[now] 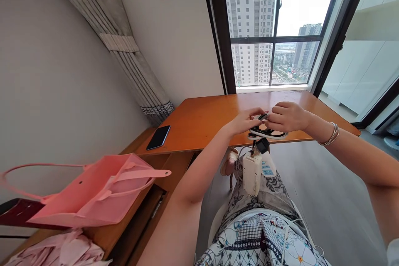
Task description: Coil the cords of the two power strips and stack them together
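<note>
A coiled bundle of black and white cables (268, 134) is between my hands, at the front edge of the table. My left hand (246, 121) pinches the bundle from the left. From the right, my right hand (288, 116) has its fingers curled closed on the same cables. Just below the coil hangs a small black plug-like block (262, 145). A worn, cream-coloured box-shaped adapter (252, 174) rests at my lap, with a white socket block with blue faces (268, 168) beside it. Which cable leads to which block I cannot make out.
An orange-brown wooden table (205, 120) stands ahead, a dark phone (158, 137) lying at its left. To the left, a pink bag (90, 191) sits on a wooden cabinet, near pink cloth (59, 251). A window (274, 39) is behind the table.
</note>
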`<state>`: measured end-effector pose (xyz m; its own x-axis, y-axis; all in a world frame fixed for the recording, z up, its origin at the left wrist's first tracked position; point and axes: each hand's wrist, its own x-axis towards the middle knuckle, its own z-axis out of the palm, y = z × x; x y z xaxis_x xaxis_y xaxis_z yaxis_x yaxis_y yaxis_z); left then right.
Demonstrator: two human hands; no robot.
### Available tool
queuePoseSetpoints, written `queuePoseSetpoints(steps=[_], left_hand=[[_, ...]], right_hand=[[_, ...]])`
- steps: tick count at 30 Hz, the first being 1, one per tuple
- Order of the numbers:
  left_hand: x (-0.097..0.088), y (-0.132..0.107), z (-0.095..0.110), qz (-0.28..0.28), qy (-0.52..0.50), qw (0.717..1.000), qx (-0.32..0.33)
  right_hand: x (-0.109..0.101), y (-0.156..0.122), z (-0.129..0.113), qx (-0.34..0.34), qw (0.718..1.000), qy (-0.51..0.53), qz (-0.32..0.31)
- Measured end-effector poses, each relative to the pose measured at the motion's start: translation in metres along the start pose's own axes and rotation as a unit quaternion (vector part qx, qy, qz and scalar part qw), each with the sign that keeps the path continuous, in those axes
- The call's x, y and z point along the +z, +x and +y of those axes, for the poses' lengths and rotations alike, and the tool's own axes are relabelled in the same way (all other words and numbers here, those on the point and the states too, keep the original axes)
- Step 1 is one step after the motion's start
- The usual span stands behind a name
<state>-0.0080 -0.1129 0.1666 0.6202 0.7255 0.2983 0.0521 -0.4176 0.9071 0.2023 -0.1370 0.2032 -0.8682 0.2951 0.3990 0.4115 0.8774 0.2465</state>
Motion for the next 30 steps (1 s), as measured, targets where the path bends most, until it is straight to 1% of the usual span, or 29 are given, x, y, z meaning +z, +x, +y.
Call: queuePoseSetpoints(steps=[3, 6, 8, 10, 11, 14, 16, 19, 23, 26, 28, 30], left_hand=[[0.008, -0.001, -0.011, 0.005, -0.039, 0.999, -0.005], [0.017, -0.001, -0.019, 0.038, -0.088, 0.995, 0.026], [0.021, 0.000, -0.022, 0.046, -0.139, 0.988, 0.050], [0.022, 0.001, -0.023, 0.041, -0.173, 0.982, 0.066], [0.021, 0.002, -0.023, 0.034, -0.174, 0.982, 0.067], [0.019, 0.005, -0.020, 0.013, -0.153, 0.987, 0.052], [0.020, 0.007, -0.017, -0.001, -0.157, 0.987, 0.040], [0.025, 0.009, -0.016, -0.015, -0.168, 0.985, 0.029], [0.029, 0.009, -0.017, -0.002, -0.186, 0.983, 0.008], [0.029, 0.006, -0.017, -0.010, -0.206, 0.978, -0.045], [0.027, 0.004, -0.016, -0.023, -0.222, 0.971, -0.089], [0.026, 0.002, -0.015, -0.029, -0.233, 0.965, -0.119]], right_hand=[[0.005, -0.004, 0.006, 0.024, 0.999, -0.019, 0.044], [0.009, -0.004, 0.010, 0.021, 0.993, -0.077, 0.092], [0.013, -0.004, 0.013, 0.013, 0.984, -0.118, 0.133], [0.015, -0.002, 0.016, 0.004, 0.973, -0.158, 0.167], [0.015, -0.001, 0.018, 0.000, 0.968, -0.178, 0.179], [0.013, 0.002, 0.025, 0.001, 0.950, -0.232, 0.208], [0.011, 0.004, 0.028, 0.006, 0.942, -0.250, 0.225], [0.009, 0.008, 0.029, 0.018, 0.943, -0.247, 0.224], [0.007, 0.011, 0.033, 0.034, 0.953, -0.222, 0.202], [0.002, 0.012, 0.042, 0.048, 0.962, -0.201, 0.180], [-0.005, 0.013, 0.050, 0.052, 0.967, -0.195, 0.155], [-0.011, 0.014, 0.057, 0.051, 0.970, -0.199, 0.127]])
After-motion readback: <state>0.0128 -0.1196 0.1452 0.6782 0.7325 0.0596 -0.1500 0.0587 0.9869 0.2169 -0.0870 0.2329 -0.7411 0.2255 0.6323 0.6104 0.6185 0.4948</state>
